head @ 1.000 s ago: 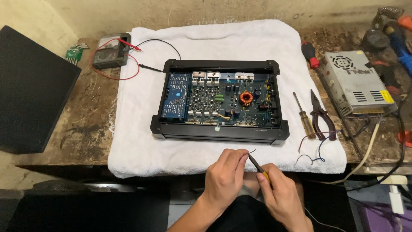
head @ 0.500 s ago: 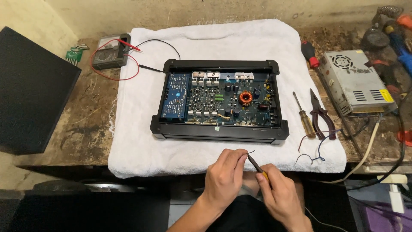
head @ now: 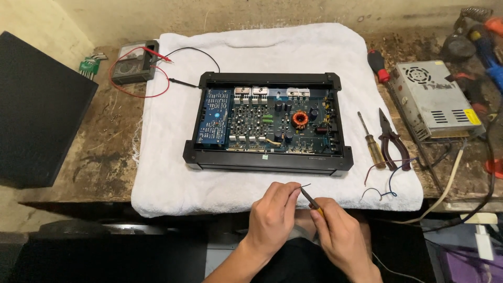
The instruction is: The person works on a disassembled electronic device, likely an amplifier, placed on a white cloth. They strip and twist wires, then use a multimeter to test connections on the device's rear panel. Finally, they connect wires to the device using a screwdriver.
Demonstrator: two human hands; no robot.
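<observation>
Both hands hold their pose from a second ago, nothing shifted: the left hand (head: 275,217) pinches a thin dark wire (head: 304,186), the right hand (head: 340,236) grips a slim yellow-handled tool (head: 310,202) against it. Beyond, the opened black amplifier chassis (head: 267,162) rests untouched on the white towel (head: 167,178).

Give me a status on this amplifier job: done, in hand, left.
Done: the amplifier lies on the white towel with its cover off and the circuit board exposed.

In hand: the right hand holds a slim yellow-handled tool, and the left hand pinches at its tip, in front of the case.

Left: no cover is back on the board; the screwdriver, pliers and multimeter lie beside it.
</observation>
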